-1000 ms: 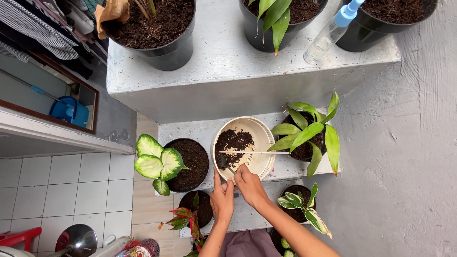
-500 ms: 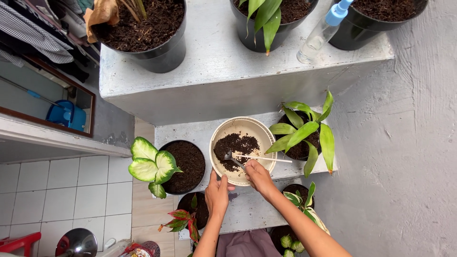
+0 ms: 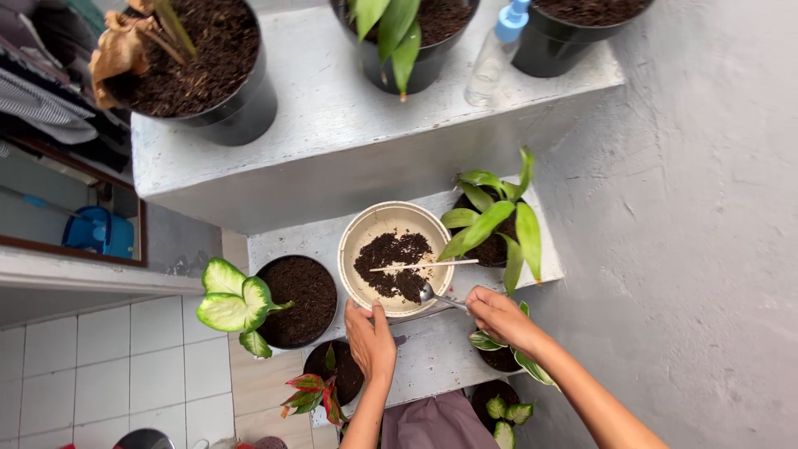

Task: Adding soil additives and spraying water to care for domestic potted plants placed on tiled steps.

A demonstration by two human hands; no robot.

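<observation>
Since 0.5 s earlier, the right hand (image 3: 496, 314) had drawn back to the right, pulling the metal spoon (image 3: 434, 294) from the middle of the soil toward the bowl's near rim. That hand was closed around the spoon's handle. The left hand (image 3: 371, 337) lay partly open, its fingers touching the near edge of the cream plastic bowl (image 3: 359, 241). The bowl sat on the grey concrete step (image 3: 291, 240), holding dark soil (image 3: 391, 262) with 1 thin wooden stick (image 3: 424, 265) lying across it. A black soil-filled pot (image 3: 301, 289) stood just left of the bowl, and a green-leaved potted plant (image 3: 492, 226) just right.
</observation>
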